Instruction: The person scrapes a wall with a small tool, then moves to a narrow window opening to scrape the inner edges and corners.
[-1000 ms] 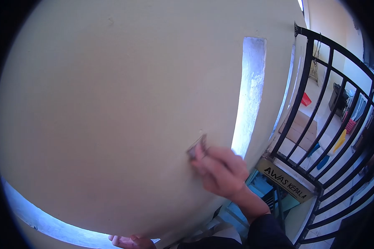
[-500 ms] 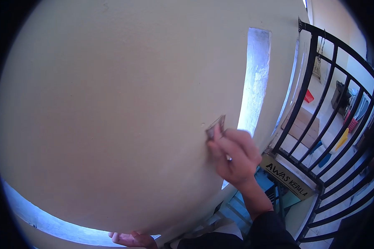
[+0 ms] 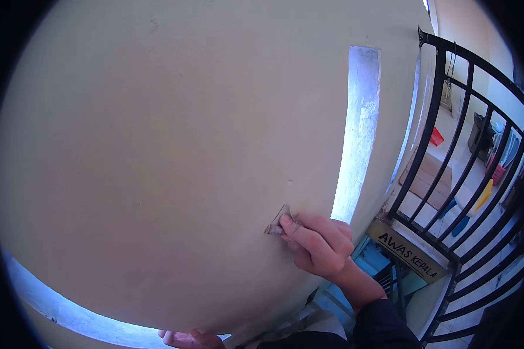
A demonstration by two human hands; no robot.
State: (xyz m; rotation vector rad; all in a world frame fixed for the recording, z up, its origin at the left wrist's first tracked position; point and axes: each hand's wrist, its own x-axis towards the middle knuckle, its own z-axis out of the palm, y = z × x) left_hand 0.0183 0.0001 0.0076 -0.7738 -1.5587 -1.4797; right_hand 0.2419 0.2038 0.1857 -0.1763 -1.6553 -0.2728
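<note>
Two hands show at the pale wall [image 3: 157, 145]. The right hand [image 3: 323, 247] has its thumb and fingers clamped on a small flat piece [image 3: 276, 225], which lies up against the wall, to the left of the tall narrow opening [image 3: 362, 116] and below a small mark [image 3: 290, 182]. Half a second ago the piece was higher and farther right, beside that mark and blurred; now it sits lower and to the left, much as it did a second ago, and its edges look sharper. The left hand [image 3: 186, 339] is at the bottom edge, by the long lower opening [image 3: 87, 317], about where it was before; it is partly cut off, so I cannot tell whether it grips anything. A dark sleeve [image 3: 384, 326] covers the right forearm. On the right, the black railing [image 3: 432, 116] and the beam lettered "AWAS KEPALA" [image 3: 407, 250] look unchanged apart from a slight shift of the whole view.
</note>
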